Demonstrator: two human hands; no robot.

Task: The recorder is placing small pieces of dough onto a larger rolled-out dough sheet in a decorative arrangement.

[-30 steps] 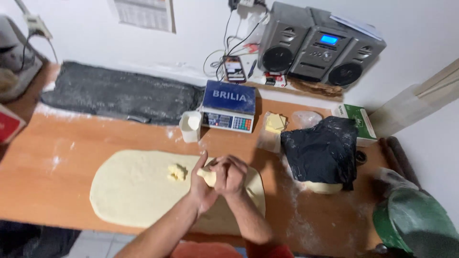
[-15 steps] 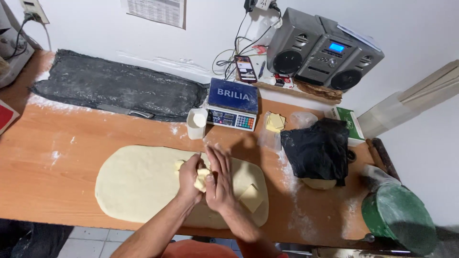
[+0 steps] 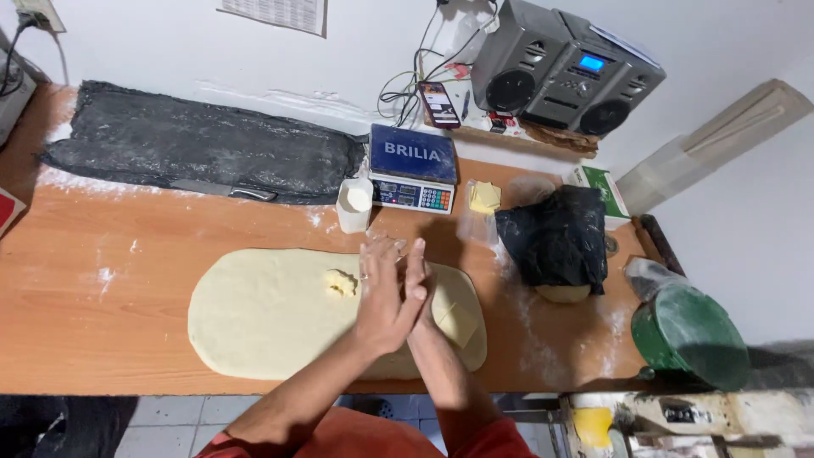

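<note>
A large flat oval sheet of pale dough (image 3: 263,326) lies on the wooden table (image 3: 93,246). My left hand (image 3: 383,293) and my right hand (image 3: 421,278) are pressed palm to palm, fingers straight, just above the dough's right half. The left hand hides most of the right. Whether anything lies between the palms is hidden. A small yellow butter lump (image 3: 341,282) sits on the dough left of my hands. A flat butter slab (image 3: 458,322) rests on the dough to their right.
Behind the dough stand a white cup (image 3: 354,205), a digital scale (image 3: 413,168) and butter pieces on plastic (image 3: 484,197). A black bag (image 3: 555,237) covers a dough lump at right. A green bucket (image 3: 691,335) sits lower right, a floured black sheet (image 3: 203,153) along the wall.
My hands held a yellow butter piece with curled fingers over the dough. Now they are flattened palm to palm, and the view has shifted slightly.
</note>
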